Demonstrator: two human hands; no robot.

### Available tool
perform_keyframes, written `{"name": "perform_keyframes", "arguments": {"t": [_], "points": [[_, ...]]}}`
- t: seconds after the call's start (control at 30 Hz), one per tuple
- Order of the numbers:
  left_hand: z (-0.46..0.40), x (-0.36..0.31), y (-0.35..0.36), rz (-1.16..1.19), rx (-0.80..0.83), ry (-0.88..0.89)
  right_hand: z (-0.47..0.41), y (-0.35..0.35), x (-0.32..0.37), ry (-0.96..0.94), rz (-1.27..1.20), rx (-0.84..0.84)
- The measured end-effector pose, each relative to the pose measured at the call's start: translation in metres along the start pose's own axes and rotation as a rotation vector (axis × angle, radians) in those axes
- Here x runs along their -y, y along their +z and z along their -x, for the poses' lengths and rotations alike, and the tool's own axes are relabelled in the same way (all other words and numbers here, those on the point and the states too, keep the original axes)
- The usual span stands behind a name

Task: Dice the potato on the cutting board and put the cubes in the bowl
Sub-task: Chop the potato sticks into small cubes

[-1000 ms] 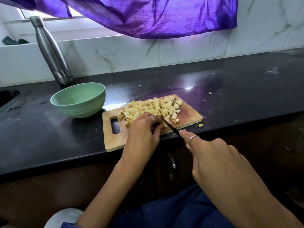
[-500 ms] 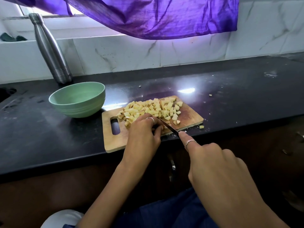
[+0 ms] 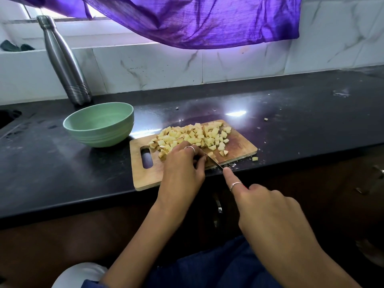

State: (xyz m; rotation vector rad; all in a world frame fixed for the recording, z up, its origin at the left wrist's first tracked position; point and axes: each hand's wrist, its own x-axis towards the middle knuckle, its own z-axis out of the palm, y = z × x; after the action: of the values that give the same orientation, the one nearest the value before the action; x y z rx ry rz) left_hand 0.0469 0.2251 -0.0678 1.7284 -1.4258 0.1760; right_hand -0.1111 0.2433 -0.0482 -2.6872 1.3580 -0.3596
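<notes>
A pile of pale yellow potato cubes (image 3: 195, 136) covers the far half of the wooden cutting board (image 3: 239, 146). My left hand (image 3: 182, 167) rests on the board's near side with curled fingers over a piece of potato that it hides. My right hand (image 3: 268, 213) grips the knife (image 3: 214, 162), index finger stretched along the blade's back, and the tip lies under my left fingers. The green bowl (image 3: 99, 123) stands to the left of the board, and I see no cubes in it.
A steel bottle (image 3: 64, 61) stands behind the bowl against the tiled wall. One cube (image 3: 255, 158) lies off the board at its right corner, and a scrap (image 3: 265, 119) lies farther right. The black counter's front edge runs just under my hands.
The blade has slid slightly deeper under my left fingers and my right hand has eased back a little. The pile, board and bowl have stayed put.
</notes>
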Motion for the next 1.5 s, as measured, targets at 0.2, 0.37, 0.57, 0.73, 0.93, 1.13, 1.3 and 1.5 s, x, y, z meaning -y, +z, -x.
{"name": "perform_keyframes", "arguments": {"t": [0.2, 0.37, 0.57, 0.73, 0.93, 1.13, 1.3, 1.5], "points": [[0.0, -0.003, 0.002, -0.012, -0.025, -0.044, -0.019, -0.022, -0.038, 0.014, 0.087, -0.018], [-0.001, -0.008, 0.002, -0.014, -0.036, -0.088, -0.052, -0.018, -0.062, -0.078, 0.144, -0.107], [-0.001, -0.007, 0.008, -0.079, -0.069, -0.06, -0.061, -0.018, -0.08, -0.121, -0.184, -0.032], [0.005, -0.01, 0.012, -0.171, -0.088, -0.03, -0.064, -0.027, -0.093, -0.046, -0.511, 0.237], [0.01, -0.011, 0.005, -0.106, -0.068, -0.04, -0.062, -0.042, -0.099, 0.047, -0.678, 0.44], [0.005, -0.007, -0.011, 0.049, -0.094, -0.144, -0.055, -0.046, -0.105, -0.22, -0.466, 0.185], [0.005, -0.001, -0.021, 0.053, -0.155, -0.097, -0.057, -0.034, -0.096, -0.268, -0.193, 0.024], [0.002, 0.017, -0.03, -0.021, -0.189, 0.008, -0.057, -0.039, -0.092, -0.239, -0.085, -0.041]]}}
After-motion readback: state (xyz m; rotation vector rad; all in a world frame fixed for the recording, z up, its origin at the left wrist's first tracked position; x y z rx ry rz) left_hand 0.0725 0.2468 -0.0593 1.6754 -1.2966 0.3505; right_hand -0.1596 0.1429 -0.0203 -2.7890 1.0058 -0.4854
